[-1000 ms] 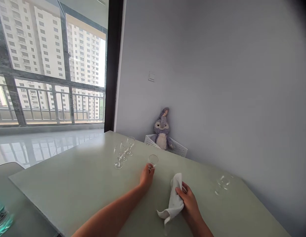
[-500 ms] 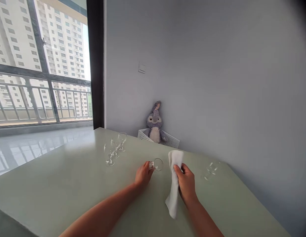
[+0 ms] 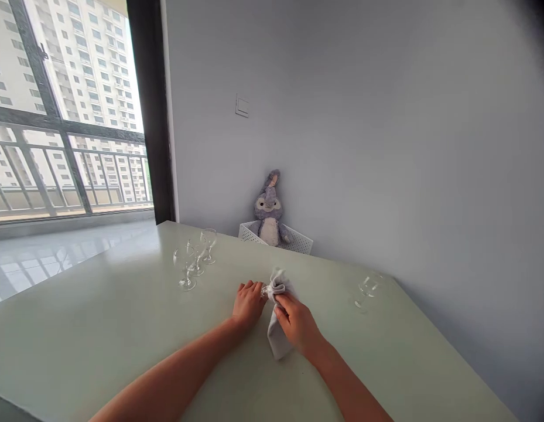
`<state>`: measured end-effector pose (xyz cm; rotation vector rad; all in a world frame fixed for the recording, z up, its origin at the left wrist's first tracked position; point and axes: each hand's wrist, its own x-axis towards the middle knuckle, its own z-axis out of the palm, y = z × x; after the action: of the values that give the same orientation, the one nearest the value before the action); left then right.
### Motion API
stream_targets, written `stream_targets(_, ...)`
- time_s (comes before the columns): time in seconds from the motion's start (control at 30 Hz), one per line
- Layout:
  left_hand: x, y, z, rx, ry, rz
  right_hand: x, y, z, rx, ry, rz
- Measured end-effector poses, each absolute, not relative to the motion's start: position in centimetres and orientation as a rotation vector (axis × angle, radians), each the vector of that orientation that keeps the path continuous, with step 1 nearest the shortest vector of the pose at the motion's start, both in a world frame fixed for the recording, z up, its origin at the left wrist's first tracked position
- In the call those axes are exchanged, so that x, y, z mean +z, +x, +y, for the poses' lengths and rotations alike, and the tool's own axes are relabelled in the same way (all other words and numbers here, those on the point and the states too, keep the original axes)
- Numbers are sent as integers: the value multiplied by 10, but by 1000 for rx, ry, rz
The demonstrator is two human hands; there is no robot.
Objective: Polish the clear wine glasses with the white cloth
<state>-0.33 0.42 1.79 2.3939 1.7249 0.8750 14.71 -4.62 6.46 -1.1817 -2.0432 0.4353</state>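
Note:
Near the middle of the pale green table (image 3: 122,340), my left hand (image 3: 249,302) is closed round the stem end of a glass goblet (image 3: 264,291), which is tipped on its side with its mouth to the right. A white cloth (image 3: 278,340) covers the goblet's bowl, bunched up at the rim and hanging down below. My right hand (image 3: 298,323) grips the cloth and presses it against the mouth; some fingertips are hidden in its folds. Most of the bowl is out of sight under the cloth.
Three stemmed glasses, the nearest glass (image 3: 187,285) among them, stand at the table's back left. Another stemmed glass (image 3: 367,287) is at the right. Behind the table's far edge a plush rabbit (image 3: 269,220) sits in a white perforated basket (image 3: 300,241) against the grey wall.
My right hand has moved left with the cloth and brought it onto the goblet's mouth, which showed bare before. My left hand keeps its hold. The camera view has shifted slightly.

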Motion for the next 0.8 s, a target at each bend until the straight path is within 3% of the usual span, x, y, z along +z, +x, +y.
stream_targets(0.17,21,-6,1,913,2604,1524,65,162,-43,995,-1206,-2011)
stream_targets(0.37,30,-14,0,1105,2696,1350,54,170,-30,1555,-1032,-1304)
stream_targets(0.5,29,-18,7,1032,2542,1234,64,174,-32,1583,-1012,-1355)
stream_targets(0.7,33,-16,12,530,2128,817,101,195,-46,1438,-1112,-1895)
stream_targets(0.8,41,-8,4,576,2127,845,108,199,-46,1400,-1174,-1827)
